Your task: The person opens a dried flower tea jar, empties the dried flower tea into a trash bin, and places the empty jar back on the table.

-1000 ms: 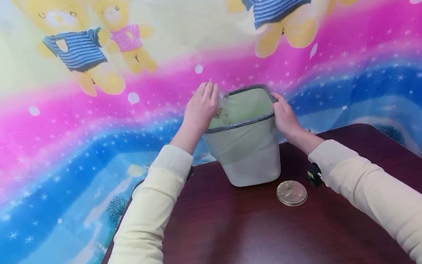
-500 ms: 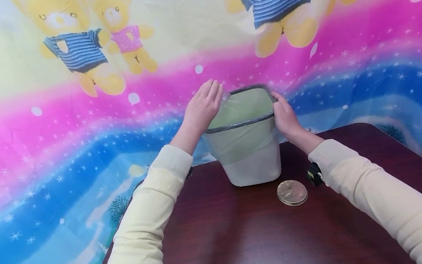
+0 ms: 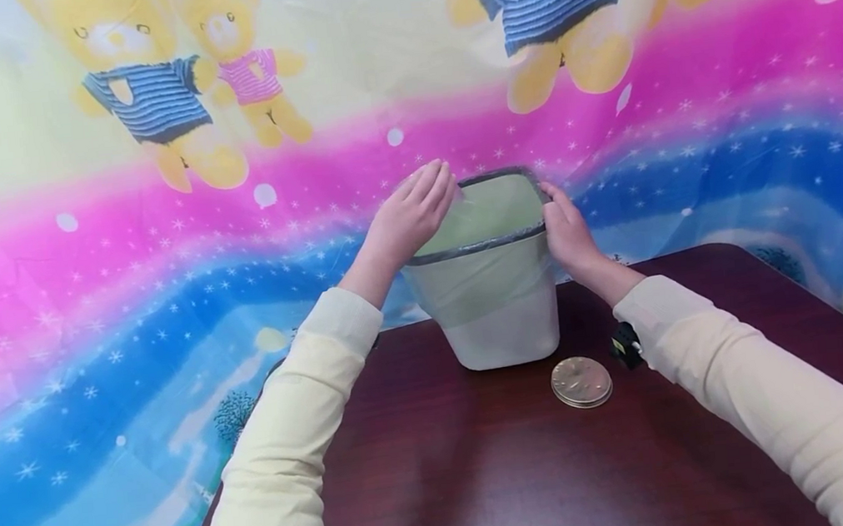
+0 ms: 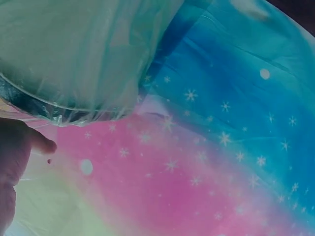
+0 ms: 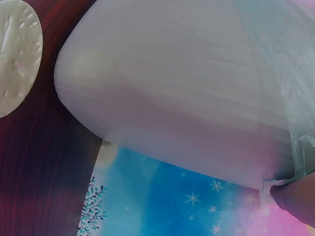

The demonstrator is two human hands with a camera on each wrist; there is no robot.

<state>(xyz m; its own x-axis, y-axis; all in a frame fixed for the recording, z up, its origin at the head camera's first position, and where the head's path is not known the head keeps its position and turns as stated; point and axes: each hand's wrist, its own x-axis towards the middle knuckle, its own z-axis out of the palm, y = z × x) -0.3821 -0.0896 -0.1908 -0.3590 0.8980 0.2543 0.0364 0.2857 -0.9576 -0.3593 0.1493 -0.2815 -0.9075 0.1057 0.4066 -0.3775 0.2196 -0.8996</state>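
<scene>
Waste bin (image 3: pixel 506 327), green-lined, stands mouth up, long axis near-vertical; right hand (image 3: pixel 569 232) grips its rim (image 3: pixel 491 244); left hand (image 3: pixel 410 224) nearly straight, hold unclear.

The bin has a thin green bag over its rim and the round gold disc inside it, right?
Not quite: the head view shows the round gold disc on the table, outside the bin. The thin green bag does go over the rim.

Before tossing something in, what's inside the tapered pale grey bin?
A thin translucent green plastic bag lines the bin; its front wall hides the floor, and the left hand covers one inner corner.
</scene>
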